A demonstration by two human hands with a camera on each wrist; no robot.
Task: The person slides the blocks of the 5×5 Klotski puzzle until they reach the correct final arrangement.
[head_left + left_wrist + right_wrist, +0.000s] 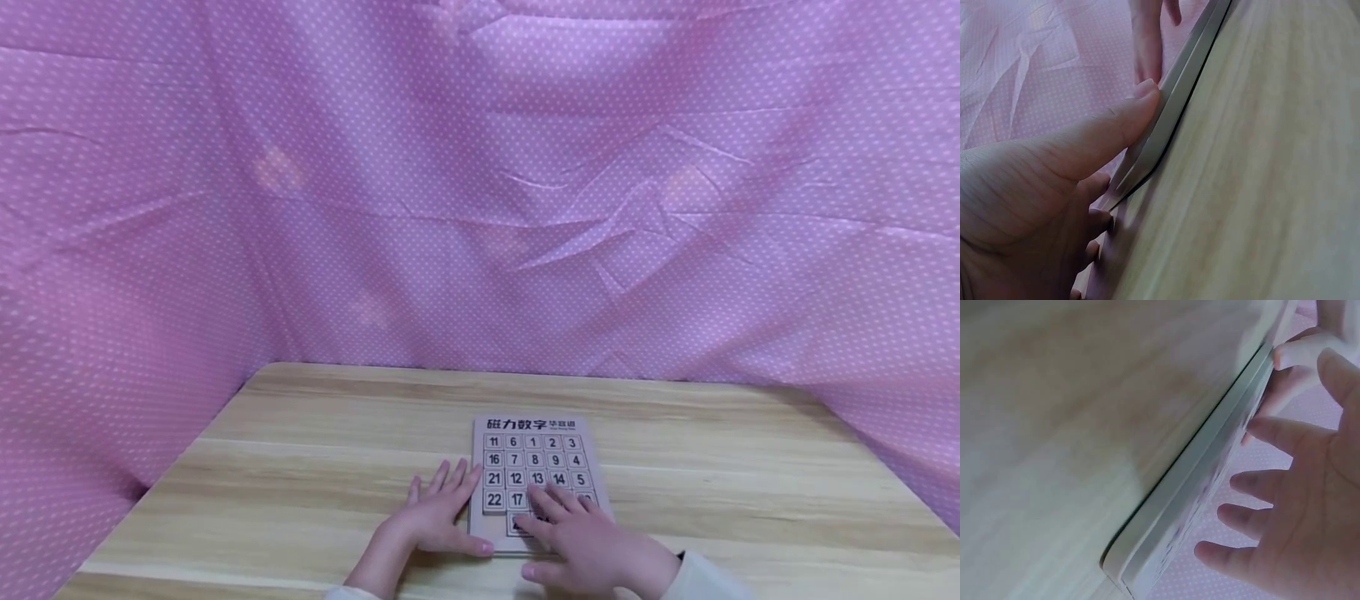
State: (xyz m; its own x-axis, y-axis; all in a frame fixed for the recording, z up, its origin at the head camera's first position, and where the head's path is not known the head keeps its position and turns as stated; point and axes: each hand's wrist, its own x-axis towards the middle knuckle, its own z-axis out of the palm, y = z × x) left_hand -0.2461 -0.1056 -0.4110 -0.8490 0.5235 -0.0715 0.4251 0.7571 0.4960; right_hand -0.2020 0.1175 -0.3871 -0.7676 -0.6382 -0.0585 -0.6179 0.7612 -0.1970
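A number sliding puzzle [480, 533] lies flat on the table, dark characters along its top and rows of numbered tiles below. Its bottom-left slot holds no tile. At the puzzle's left side is my left hand [435, 517], fingers extended by the edge and thumb at the near left corner; in the left wrist view that thumb [1116, 128] rests on the rim. My right hand [588, 546] spreads over the lower right tiles, its fingertips on them and hiding several numbers. From the right wrist view, those fingers [1272, 440] look straight and spread apart.
The wooden table [300, 467] has pale and brown grain and a rounded far left corner. Pink cloth with white dots [480, 208] hangs behind it and along both sides.
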